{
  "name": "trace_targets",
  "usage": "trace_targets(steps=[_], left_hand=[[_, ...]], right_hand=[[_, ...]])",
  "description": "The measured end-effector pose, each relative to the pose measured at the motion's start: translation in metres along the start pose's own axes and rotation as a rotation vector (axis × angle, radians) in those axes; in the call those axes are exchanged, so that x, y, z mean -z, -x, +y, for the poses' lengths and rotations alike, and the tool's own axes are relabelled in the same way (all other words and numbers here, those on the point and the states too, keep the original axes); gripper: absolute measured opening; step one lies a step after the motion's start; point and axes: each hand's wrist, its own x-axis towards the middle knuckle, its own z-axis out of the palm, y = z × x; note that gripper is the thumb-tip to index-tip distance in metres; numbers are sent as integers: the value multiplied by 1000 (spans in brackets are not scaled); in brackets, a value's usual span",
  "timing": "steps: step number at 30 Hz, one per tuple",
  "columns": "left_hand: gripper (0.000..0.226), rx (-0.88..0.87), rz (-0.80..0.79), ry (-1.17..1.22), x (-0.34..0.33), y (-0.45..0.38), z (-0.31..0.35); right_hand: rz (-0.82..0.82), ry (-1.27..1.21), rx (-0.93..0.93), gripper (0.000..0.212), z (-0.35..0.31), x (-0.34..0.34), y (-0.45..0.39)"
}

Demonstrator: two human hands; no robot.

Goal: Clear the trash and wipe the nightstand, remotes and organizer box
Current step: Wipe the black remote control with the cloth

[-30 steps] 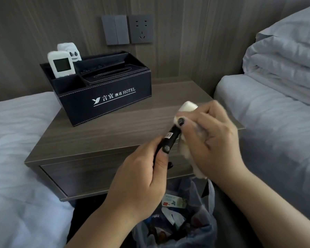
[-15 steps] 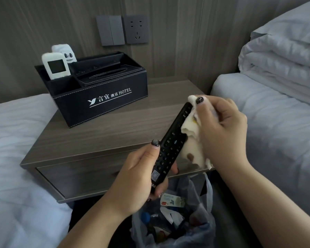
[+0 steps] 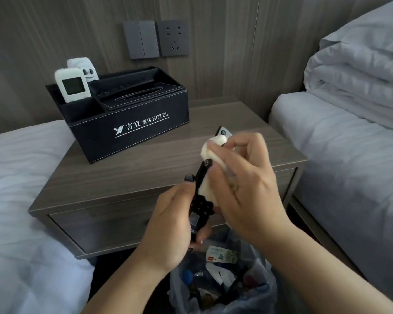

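Note:
My left hand [image 3: 168, 225] grips the lower end of a black TV remote [image 3: 201, 201], held upright over the front edge of the wooden nightstand [image 3: 123, 177]. My right hand [image 3: 243, 177] holds a white cloth [image 3: 211, 152] pressed against the remote's upper half; only the remote's top tip shows above the cloth. The black organizer box [image 3: 132, 130] with HOTEL lettering stands at the nightstand's back left. A white remote [image 3: 72, 86] stands in its left compartment, and a second white item [image 3: 84, 66] sits behind it.
A plastic trash bag [image 3: 222, 279] with wrappers and bottles hangs open below my hands, in front of the nightstand drawer. Beds with white sheets flank the nightstand left [image 3: 21, 200] and right [image 3: 340, 155]. Wall switches and a socket [image 3: 156, 39] sit above.
The remote turned from edge-on to face-up a second ago. Since then my right hand has slid the cloth from the remote's right side over its upper face, covering most of it.

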Motion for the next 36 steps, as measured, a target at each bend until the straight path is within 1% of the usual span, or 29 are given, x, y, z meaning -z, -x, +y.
trace_targets(steps=[2,3,5,7,9,12,17,19,22,24,27,28,31,32,34,36], left_hand=[[55,-7,-6,-21,3,0,1],[57,-5,-15,-33,4,0,1],[60,0,-42,-50,6,0,1],[60,-1,-68,-34,7,1,1],[59,5,-73,9,7,2,2],[58,6,-44,76,11,3,4],[65,8,-13,96,11,3,5],[63,-7,10,135,12,3,9],[60,-35,32,188,17,4,16],[62,-34,29,177,19,5,18],[62,3,10,145,20,6,18],[61,14,-8,132,20,6,18],[63,63,-95,111,20,8,17],[64,79,-120,109,20,7,18],[65,89,-142,87,20,7,18],[65,92,-135,69,22,8,17]], right_hand=[[-2,-3,68,23,3,2,-3],[30,9,62,24,7,4,-7],[124,40,-7,25,13,8,-13],[178,65,-73,26,14,10,-15],[160,67,-68,25,9,8,-11],[82,33,13,21,3,7,-1],[146,48,-60,18,11,13,-5],[124,39,-54,18,10,12,-2],[58,9,13,19,3,4,11],[93,-31,30,22,0,2,14],[224,-3,17,23,-1,11,4],[234,10,38,23,-1,14,1],[175,31,111,24,4,17,-7],[175,44,87,24,8,17,-11],[221,60,-17,23,16,18,-18],[223,62,-44,23,16,18,-18]])
